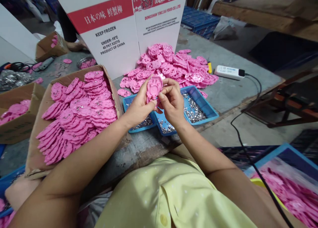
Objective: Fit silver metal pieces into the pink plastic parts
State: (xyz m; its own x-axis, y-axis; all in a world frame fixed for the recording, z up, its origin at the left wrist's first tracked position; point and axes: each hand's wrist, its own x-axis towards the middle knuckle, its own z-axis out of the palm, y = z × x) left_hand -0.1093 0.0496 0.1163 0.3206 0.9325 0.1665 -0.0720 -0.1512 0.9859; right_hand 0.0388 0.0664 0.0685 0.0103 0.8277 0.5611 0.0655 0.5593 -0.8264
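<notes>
A pink plastic piece with a hollow oval face is held up above the blue trays. My left hand grips it from its left side, thumb at its lower edge. At its right edge, the fingers of my right hand are bent together in a pinch; whatever is between the fingertips is too small to make out. Beneath my hands are blue trays of small silvery metal parts. Behind them lies a heap of pink pieces.
On the left stands a cardboard box of stacked pink pieces. White printed cartons rise behind the heap. A white power strip with a black cable lies right. A crate of pink pieces sits at lower right.
</notes>
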